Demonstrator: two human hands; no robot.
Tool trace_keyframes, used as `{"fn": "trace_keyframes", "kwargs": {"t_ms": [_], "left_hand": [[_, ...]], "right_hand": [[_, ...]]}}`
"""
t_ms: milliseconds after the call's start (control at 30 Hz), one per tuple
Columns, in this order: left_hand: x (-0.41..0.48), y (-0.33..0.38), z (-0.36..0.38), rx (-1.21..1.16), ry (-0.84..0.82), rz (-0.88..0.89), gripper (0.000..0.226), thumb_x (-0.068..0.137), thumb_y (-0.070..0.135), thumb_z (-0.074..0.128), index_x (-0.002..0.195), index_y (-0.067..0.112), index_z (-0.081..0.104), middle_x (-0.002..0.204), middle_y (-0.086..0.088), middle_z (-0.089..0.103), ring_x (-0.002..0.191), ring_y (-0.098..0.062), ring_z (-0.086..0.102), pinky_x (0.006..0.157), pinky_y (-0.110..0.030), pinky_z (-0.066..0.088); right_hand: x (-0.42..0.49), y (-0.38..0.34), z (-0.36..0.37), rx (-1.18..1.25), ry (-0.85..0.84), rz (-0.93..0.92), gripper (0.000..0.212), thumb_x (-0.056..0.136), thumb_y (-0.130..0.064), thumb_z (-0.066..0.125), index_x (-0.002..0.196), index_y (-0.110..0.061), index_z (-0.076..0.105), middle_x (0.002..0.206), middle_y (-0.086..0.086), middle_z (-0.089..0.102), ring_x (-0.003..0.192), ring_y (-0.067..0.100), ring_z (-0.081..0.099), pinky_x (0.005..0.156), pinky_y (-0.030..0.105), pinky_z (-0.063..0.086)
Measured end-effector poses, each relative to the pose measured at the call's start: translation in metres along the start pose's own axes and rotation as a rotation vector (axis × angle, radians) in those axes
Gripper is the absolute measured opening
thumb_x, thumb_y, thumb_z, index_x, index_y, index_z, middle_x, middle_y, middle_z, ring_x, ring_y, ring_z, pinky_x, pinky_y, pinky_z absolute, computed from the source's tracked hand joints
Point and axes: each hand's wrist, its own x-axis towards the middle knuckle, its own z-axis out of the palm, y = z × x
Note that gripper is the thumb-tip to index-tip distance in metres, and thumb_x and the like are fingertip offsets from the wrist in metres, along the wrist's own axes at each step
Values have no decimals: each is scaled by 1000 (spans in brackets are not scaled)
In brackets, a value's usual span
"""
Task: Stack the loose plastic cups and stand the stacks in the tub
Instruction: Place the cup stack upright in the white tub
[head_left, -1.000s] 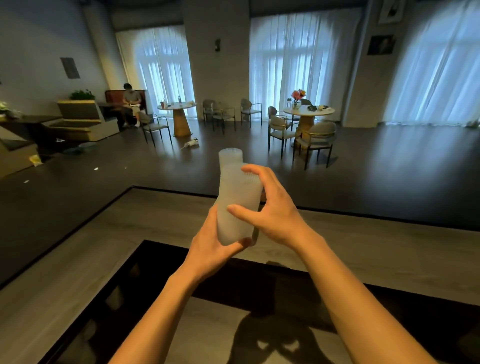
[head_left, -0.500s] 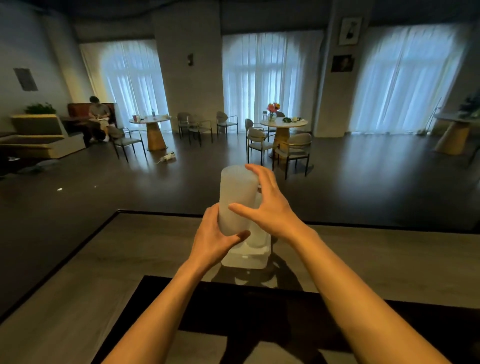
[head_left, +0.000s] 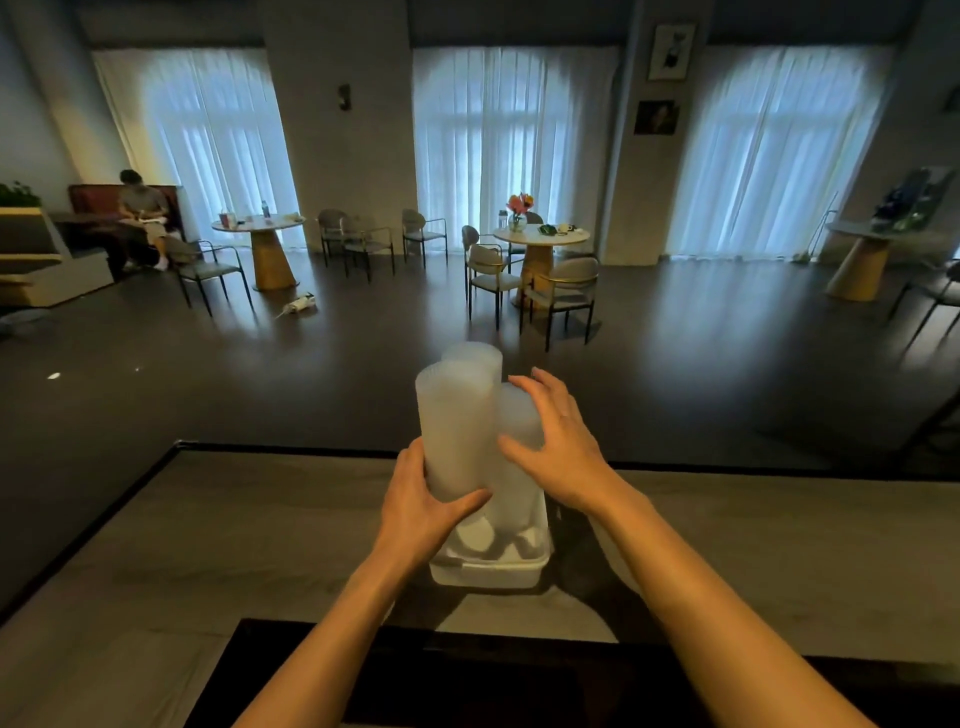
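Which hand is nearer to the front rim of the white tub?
Left. The left hand grips the cup stack low down, just above the tub front rim. The right hand is higher, resting against a stack already standing in the tub.

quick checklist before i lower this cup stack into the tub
1. Grip on the held cup stack: left hand wraps its lower end, ok.
2. Right hand: spread open against the stack already in the tub, steadying it, ok.
3. Free spot in the white tub: near-left floor looks open under the held stack, ok.
4. Held stack upright: close to vertical, slightly tilted, ok.
5. Stack bottom clear of the tub rim: hidden by the left hand, cannot tell.
6. Rear stack standing firm: only its top shows, cannot tell.
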Motion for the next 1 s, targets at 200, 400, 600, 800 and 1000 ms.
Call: {"fn": "trace_keyframes", "kwargs": {"t_ms": [200, 400, 600, 800, 1000], "left_hand": [[6, -24, 9, 91, -42, -51, 87, 63, 56, 88, 136, 34, 45, 126, 10, 58, 112, -9, 58, 92, -40, 56], [5, -38, 15, 142, -90, -46, 88, 59, 56, 89, 131, 32, 45, 129, 14, 44, 116, -8, 51, 96, -35, 53], [9, -34, 15, 85, -161, -90, 102, 52, 55, 88, 136, 30, 36, 131, 9, 34, 118, -9, 46, 98, -37, 52], [11, -33, 20, 39, -112, -88, 94, 58, 51, 91, 136, 39, 40, 130, 13, 50, 118, -6, 53, 96, -41, 55], [11, -28, 25, 136, -46, -75, 101, 64, 44, 92, 140, 38, 26, 125, 17, 48, 116, -9, 53, 94, -36, 54]], "right_hand": [[14, 22, 14, -137, 49, -9, 58, 82, -41, 73, 134, -32, 49, 160, -8, 12, 139, 21, 35, 97, 43, 48], [19, 25, 21, -159, 89, -18, 51, 81, -38, 75, 127, -29, 54, 158, -7, 16, 136, 21, 37, 95, 39, 47], [20, 27, 20, -162, 84, -45, 50, 81, -39, 75, 125, -29, 55, 158, -7, 17, 136, 20, 37, 92, 35, 46], [20, 29, 22, -160, 89, -80, 45, 80, -37, 75, 119, -29, 55, 157, -6, 18, 134, 21, 38, 83, 29, 41], [21, 30, 18, -154, 56, -83, 47, 81, -37, 75, 122, -28, 55, 158, -6, 18, 135, 22, 38, 94, 36, 48]]}}
